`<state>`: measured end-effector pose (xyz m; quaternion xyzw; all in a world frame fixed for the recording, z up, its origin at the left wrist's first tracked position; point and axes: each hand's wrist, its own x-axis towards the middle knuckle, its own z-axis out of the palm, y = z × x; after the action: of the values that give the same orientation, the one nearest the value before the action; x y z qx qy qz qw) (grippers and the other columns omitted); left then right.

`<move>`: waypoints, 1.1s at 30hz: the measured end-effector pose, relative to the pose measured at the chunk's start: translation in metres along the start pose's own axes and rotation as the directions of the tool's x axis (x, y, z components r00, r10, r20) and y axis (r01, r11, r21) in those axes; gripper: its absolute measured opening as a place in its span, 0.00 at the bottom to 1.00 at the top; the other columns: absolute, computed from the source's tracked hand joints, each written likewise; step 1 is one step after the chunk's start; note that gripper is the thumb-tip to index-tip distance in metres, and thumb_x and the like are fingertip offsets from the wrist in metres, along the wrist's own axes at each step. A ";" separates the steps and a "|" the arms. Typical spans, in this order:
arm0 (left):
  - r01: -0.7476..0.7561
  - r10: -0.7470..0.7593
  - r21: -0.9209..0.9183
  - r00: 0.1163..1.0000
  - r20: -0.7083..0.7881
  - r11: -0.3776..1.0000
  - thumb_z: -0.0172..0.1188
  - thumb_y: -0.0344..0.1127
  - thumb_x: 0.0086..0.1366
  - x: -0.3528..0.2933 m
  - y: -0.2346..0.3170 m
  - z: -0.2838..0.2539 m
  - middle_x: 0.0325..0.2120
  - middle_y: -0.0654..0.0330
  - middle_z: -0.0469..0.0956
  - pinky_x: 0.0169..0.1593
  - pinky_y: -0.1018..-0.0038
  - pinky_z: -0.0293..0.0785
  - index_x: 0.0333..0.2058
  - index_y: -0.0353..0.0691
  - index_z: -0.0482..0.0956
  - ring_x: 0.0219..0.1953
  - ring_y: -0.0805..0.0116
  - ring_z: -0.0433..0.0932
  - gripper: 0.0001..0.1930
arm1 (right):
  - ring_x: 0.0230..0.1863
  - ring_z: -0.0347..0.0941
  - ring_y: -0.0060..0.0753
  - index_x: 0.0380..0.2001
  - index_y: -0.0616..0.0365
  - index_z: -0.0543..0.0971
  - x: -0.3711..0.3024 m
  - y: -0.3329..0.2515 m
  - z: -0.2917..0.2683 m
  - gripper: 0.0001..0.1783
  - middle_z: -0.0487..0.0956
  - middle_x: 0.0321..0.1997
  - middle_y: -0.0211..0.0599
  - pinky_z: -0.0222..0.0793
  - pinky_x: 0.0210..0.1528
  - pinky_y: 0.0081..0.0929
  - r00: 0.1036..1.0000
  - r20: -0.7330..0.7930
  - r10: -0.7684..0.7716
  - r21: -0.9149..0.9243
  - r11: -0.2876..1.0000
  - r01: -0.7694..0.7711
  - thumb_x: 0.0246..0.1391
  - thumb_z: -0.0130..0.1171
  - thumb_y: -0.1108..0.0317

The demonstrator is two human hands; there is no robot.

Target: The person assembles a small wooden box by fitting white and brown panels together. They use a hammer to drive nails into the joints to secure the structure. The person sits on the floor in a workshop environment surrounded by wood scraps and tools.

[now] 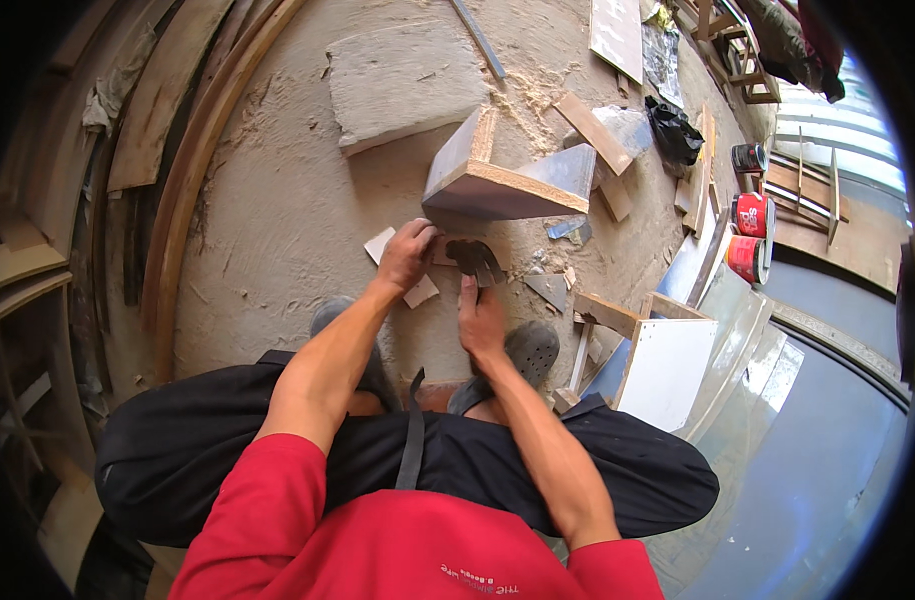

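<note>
The person crouches over a dusty floor (278,200), both hands meeting on a small dark, worn piece (475,258) just in front of the feet. The left hand (408,255) pinches its left edge — the right hand (481,318) grips it from below. A chipboard box corner (503,175) stands just beyond.

a dusty concrete floor (278,200) carries everything — a flat grey slab (403,80), a box-like board assembly (503,175), small offcuts (398,265), loose wooden strips (593,130), sawdust (523,115), a white panel (668,370) and red paint cans (753,235) toward the right edge.
</note>
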<state>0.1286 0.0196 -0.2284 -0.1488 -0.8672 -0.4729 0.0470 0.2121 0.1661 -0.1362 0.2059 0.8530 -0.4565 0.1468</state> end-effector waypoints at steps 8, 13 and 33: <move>-0.011 0.011 0.007 0.999 -0.030 1.000 0.63 0.30 0.62 -0.003 -0.005 0.003 0.38 0.56 0.79 0.45 0.62 0.76 0.38 0.39 0.79 0.43 0.52 0.79 0.06 | 0.47 0.72 0.54 0.58 0.64 0.68 0.005 -0.004 0.036 0.25 0.75 0.47 0.54 0.67 0.50 0.42 0.982 -0.186 -0.041 0.120 0.991 0.064 0.72 0.43 0.53; -0.004 0.005 0.016 0.999 -0.032 1.000 0.63 0.31 0.62 -0.006 -0.005 0.002 0.38 0.56 0.80 0.45 0.63 0.76 0.38 0.39 0.79 0.43 0.53 0.79 0.07 | 0.50 0.73 0.60 0.60 0.63 0.68 0.010 -0.001 0.026 0.24 0.76 0.51 0.58 0.68 0.51 0.43 0.979 -0.138 -0.149 0.103 0.981 0.164 0.71 0.45 0.56; 0.028 -0.017 0.091 0.993 -0.113 0.995 0.65 0.29 0.58 -0.009 0.003 0.006 0.39 0.59 0.81 0.49 0.63 0.72 0.39 0.39 0.81 0.44 0.56 0.79 0.10 | 0.47 0.75 0.69 0.58 0.60 0.71 0.009 -0.017 0.023 0.21 0.80 0.45 0.63 0.72 0.45 0.48 0.946 -0.218 -0.238 0.060 0.965 0.256 0.68 0.49 0.59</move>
<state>0.1385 0.0239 -0.2311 -0.1098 -0.8857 -0.4405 0.0971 0.1971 0.1405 -0.1405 0.1504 0.8620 -0.4840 -0.0113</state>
